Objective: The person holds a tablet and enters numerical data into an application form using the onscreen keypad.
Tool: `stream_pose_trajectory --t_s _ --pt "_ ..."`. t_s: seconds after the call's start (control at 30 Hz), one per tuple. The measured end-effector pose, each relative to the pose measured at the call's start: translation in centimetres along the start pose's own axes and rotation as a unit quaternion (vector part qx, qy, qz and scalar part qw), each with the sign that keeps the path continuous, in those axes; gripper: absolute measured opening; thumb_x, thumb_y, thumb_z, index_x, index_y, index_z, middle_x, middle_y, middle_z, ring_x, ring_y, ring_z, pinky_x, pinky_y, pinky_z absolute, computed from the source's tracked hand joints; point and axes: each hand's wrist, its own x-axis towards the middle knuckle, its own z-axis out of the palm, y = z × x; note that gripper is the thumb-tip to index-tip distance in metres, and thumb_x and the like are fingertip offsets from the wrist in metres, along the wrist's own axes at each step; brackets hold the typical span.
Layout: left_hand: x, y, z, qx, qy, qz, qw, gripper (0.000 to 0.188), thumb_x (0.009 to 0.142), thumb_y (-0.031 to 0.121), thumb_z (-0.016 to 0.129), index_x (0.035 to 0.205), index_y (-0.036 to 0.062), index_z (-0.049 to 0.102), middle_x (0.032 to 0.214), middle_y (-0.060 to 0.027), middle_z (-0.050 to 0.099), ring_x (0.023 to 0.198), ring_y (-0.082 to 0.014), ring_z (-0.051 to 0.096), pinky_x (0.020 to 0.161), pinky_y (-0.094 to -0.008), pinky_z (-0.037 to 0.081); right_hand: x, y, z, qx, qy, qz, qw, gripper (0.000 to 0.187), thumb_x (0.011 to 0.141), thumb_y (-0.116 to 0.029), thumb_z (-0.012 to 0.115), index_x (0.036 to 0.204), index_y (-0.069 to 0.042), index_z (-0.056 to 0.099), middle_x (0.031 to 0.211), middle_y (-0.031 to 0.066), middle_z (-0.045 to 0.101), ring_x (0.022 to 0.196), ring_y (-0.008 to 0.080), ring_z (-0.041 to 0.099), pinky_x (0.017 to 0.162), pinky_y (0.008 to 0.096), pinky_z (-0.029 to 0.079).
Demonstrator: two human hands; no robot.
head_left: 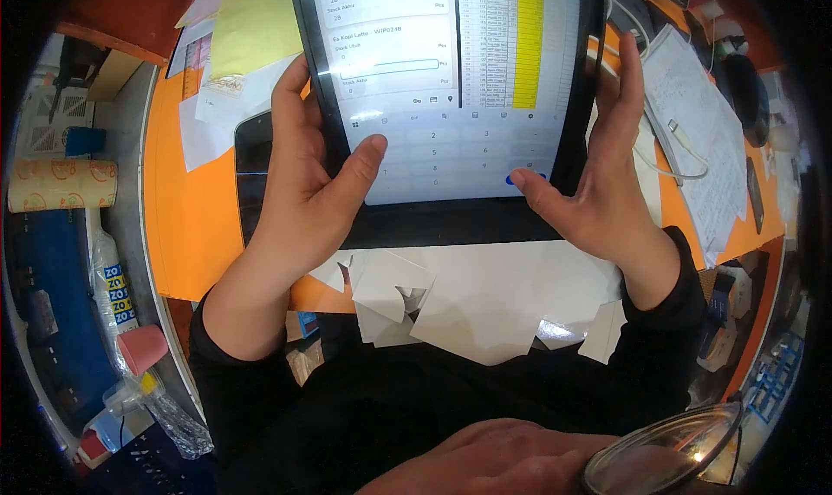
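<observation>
A black-framed tablet [451, 153] is held up over the table, its lit screen facing me. On the screen are a form with a boxed entry field, a table with a yellow column, and a number keypad along the bottom. My left hand [316, 170] grips the left edge, fingers behind and thumb over the keypad's left side. At the right edge, my right hand [602, 179] supports the tablet with its fingers raised alongside. Its thumb rests at or just above a blue key in the lower right corner; contact is hard to tell.
Under the tablet are an orange tabletop [199, 257], white sheets [485, 300] and a flat black object [252, 166]. A white cable [685, 140] crosses handwritten papers [693, 79] at right. Yellow paper [256, 27] lies far left. Beyond the left edge are a wide roll [62, 185] and a pink cup [143, 349].
</observation>
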Motion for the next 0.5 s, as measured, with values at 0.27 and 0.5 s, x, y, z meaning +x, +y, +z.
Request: stream_pose_trajectory --t_s 0.27,0.5 --pt "0.0 0.6 0.4 -0.03 -0.004 0.0 1.0 0.076 0.089 0.003 0.055 0.145 0.0005 0.004 0.137 -0.0289 0.036 0.134 -0.0317 0.035 0.11 -0.0433 0.027 -0.1 0.0 1.0 -0.014 0.007 0.025 1.0 0.126 0.069 -0.011 0.078 0.146 -0.013 -0.022 0.142 0.0323 0.013 0.136 0.0432 0.026 0.112 0.0531 0.025" --pt "-0.1 0.3 -0.2 -0.011 -0.016 -0.001 1.0 0.076 0.089 0.002 0.056 0.146 0.0036 0.006 0.139 -0.0272 0.036 0.135 -0.032 0.034 0.111 -0.0433 0.024 0.0 -0.3 -0.3 -0.001 -0.055 0.058 0.997 0.124 0.065 -0.001 0.07 0.146 -0.014 -0.023 0.153 0.0242 -0.013 0.144 0.0427 -0.005 0.117 0.0528 0.009"
